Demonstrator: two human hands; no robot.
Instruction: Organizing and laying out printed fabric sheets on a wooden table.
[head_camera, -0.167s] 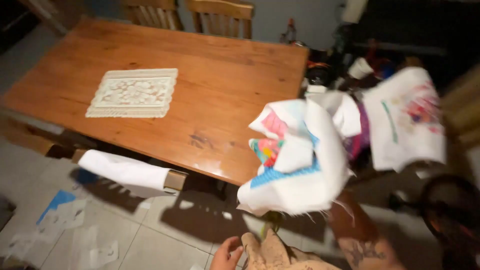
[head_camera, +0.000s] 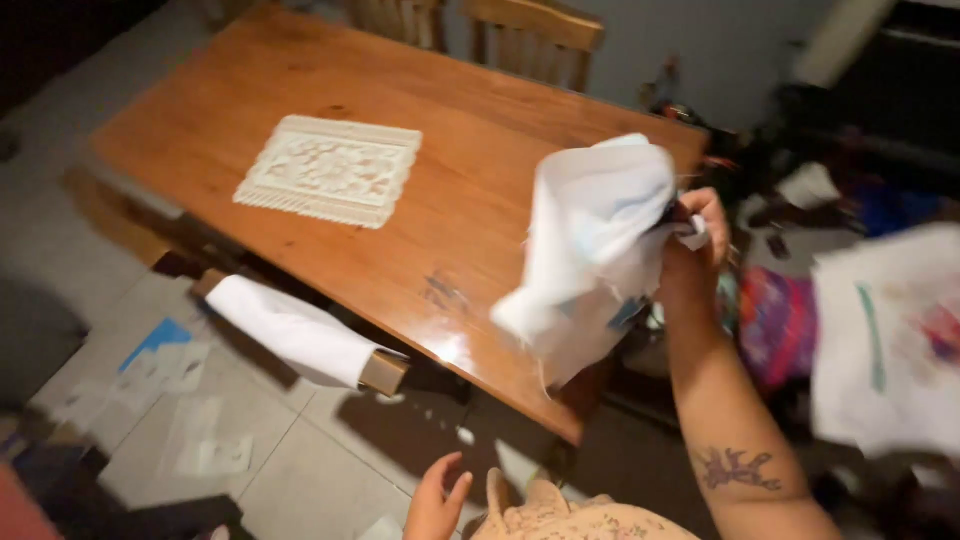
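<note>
Right hand: the right hand (head_camera: 697, 240) is raised over the near right corner of the wooden table (head_camera: 470, 160), fingers pinched together on the top of a white cloth (head_camera: 590, 250).
Left hand: the left hand (head_camera: 437, 500) sits low at the bottom edge of the view, fingers spread apart, holding nothing, just beside a beige patterned fabric (head_camera: 560, 515).
Cloth position: it hangs in the air from the right hand, above the table's near edge and partly beyond it; blurred, so its folds are hard to read.
Cloth axis: the long axis runs from the pinched top at upper right down to the loose end at lower left; the free end points towards the floor.
Table edges: the near long edge runs diagonally from left down to the right corner under the cloth; the far edge meets two wooden chairs (head_camera: 530, 35).
Open room on table: bare wood lies between the cloth and a cream lace mat (head_camera: 330, 170), which lies flat well to the left.
Below the edge: a chair back draped in a white cover (head_camera: 290, 330) stands near the table's near edge, over a tiled floor (head_camera: 300, 470) with scattered papers.
Right side: a blurred white printed cloth (head_camera: 890, 340) fills the space well apart from the hand, with dark clutter behind.
</note>
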